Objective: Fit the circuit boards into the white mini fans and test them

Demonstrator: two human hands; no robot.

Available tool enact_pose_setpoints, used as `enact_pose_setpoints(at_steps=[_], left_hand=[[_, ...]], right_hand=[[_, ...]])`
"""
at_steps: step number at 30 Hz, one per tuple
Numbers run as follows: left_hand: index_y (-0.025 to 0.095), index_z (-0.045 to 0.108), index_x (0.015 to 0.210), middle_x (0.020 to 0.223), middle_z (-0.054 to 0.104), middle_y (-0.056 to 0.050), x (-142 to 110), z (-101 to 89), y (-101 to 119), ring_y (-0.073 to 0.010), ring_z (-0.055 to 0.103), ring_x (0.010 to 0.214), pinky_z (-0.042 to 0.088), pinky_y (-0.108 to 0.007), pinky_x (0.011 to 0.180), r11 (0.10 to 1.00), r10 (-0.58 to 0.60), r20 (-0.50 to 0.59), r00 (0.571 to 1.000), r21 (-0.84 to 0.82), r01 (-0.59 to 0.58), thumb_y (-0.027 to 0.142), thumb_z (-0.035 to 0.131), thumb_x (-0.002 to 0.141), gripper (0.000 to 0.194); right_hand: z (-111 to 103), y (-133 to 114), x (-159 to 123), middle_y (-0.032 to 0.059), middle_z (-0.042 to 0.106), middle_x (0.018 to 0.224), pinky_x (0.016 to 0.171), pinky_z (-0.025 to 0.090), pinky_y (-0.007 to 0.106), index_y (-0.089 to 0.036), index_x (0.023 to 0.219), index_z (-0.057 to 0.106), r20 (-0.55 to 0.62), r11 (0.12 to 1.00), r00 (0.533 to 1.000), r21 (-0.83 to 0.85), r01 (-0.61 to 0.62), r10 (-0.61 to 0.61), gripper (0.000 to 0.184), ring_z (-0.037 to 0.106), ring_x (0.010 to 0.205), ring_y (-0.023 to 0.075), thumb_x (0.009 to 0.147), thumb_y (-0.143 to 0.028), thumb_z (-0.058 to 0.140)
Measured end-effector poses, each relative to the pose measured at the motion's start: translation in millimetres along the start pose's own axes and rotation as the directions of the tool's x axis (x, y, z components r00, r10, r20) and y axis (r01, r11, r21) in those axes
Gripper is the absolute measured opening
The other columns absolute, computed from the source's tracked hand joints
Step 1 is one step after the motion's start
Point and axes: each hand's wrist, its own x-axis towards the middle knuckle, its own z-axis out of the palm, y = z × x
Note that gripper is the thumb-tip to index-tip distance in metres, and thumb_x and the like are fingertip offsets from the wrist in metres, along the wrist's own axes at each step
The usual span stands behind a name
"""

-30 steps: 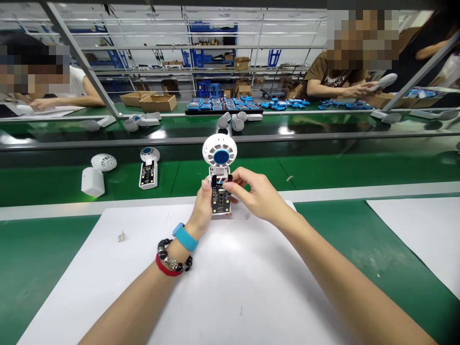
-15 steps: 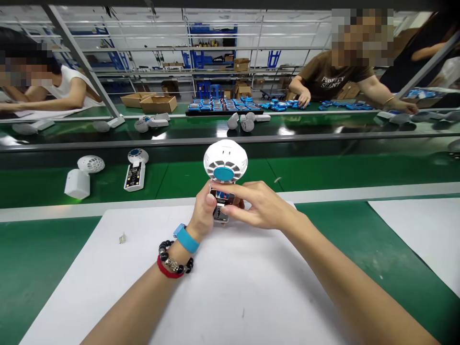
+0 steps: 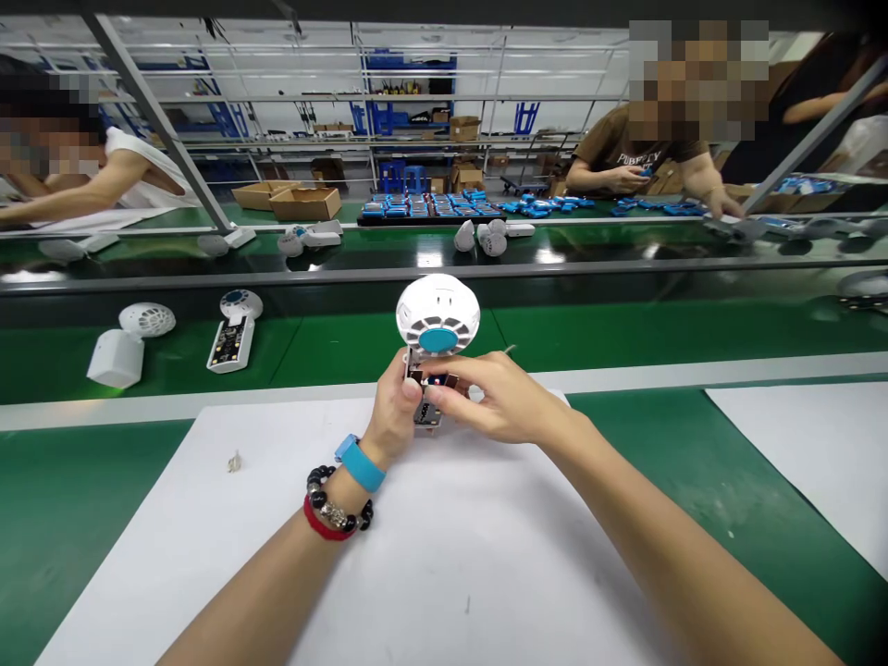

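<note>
Upright above the white sheet (image 3: 486,564) is a white handheld fan (image 3: 438,305); its round vented head has a blue centre and its handle is open, showing a dark circuit board (image 3: 427,413). My left hand (image 3: 394,412) is closed round the handle from the left, thumb at the board's edge. From the right, my right hand (image 3: 496,393) reaches into the open handle with thumb and index finger close together. Whatever they pinch is too small and covered to make out. Between the fingers a small red spot and some blue show inside the handle.
Two similar fans, one with an open handle (image 3: 231,344) and one with a white box-like part (image 3: 117,359), lie on the green strip at left. Beyond are a belt with fan parts (image 3: 491,240), a tray of blue pieces (image 3: 430,217), and co-workers. A small clear piece (image 3: 234,461) lies on the sheet.
My right thumb and index finger have come closer together at the handle. The near fans have shifted left; parts on the far belt have shifted right. A co-worker's hand now holds a blue piece.
</note>
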Motion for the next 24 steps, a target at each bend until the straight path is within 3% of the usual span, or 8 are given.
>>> enact_pose_setpoints(at_steps=[4,9,13,17,24], left_hand=[[0.015,0.061,0.115,0.105,0.066,-0.010,-0.6,0.4,1.0,-0.0223,0.062,0.092,0.051,-0.031,0.078,1.000,0.007,0.014,1.000,0.025,-0.007,0.069,0.042,0.094,0.061],[0.015,0.063,0.111,0.100,0.066,-0.009,-0.2,-0.9,-0.8,-0.0222,0.062,0.092,0.050,-0.031,0.081,0.998,0.035,0.007,0.999,0.044,-0.035,0.068,0.043,0.094,0.059],[0.016,0.063,0.113,0.104,0.066,-0.009,1.4,-0.6,-0.1,-0.0220,0.062,0.095,0.050,-0.031,0.084,0.997,0.064,-0.009,0.998,0.040,-0.063,0.067,0.043,0.094,0.058],[0.016,0.062,0.119,0.107,0.067,-0.010,2.4,0.8,1.3,-0.0230,0.064,0.095,0.053,-0.031,0.081,0.997,0.077,-0.029,0.997,0.016,-0.077,0.067,0.043,0.094,0.060],[0.018,0.062,0.119,0.108,0.068,-0.010,3.5,1.7,1.9,-0.0233,0.065,0.097,0.054,-0.032,0.084,0.996,0.089,-0.045,0.995,-0.008,-0.090,0.067,0.045,0.094,0.058]], right_hand=[[-5.8,-6.1,1.2,-0.0035,0.066,0.061,0.056,0.035,0.023,-0.021,0.107,0.071,0.061,0.998,0.997,-0.001,-0.055,0.055,0.024,0.058,0.055,0.0115,0.096,-0.030,0.050],[-6.8,-4.7,2.0,-0.0028,0.069,0.070,0.053,0.032,0.022,-0.022,0.101,0.071,0.087,0.999,0.995,-0.035,-0.039,0.042,0.023,0.053,0.054,0.0093,0.098,-0.028,0.049],[3.3,7.5,0.8,-0.0030,0.067,0.068,0.056,0.036,0.022,-0.021,0.117,0.068,-0.052,1.000,0.998,0.006,0.021,-0.020,0.027,0.055,0.054,0.0100,0.096,-0.033,0.055],[14.1,18.8,-0.4,-0.0028,0.063,0.061,0.052,0.038,0.022,-0.016,0.111,0.068,-0.230,0.991,0.965,0.010,0.130,-0.124,0.032,0.055,0.051,0.0104,0.093,-0.042,0.062],[16.7,18.1,-0.1,-0.0019,0.065,0.063,0.053,0.040,0.021,-0.018,0.104,0.070,-0.277,0.986,0.947,-0.018,0.165,-0.163,0.031,0.057,0.053,0.0091,0.096,-0.045,0.058]])
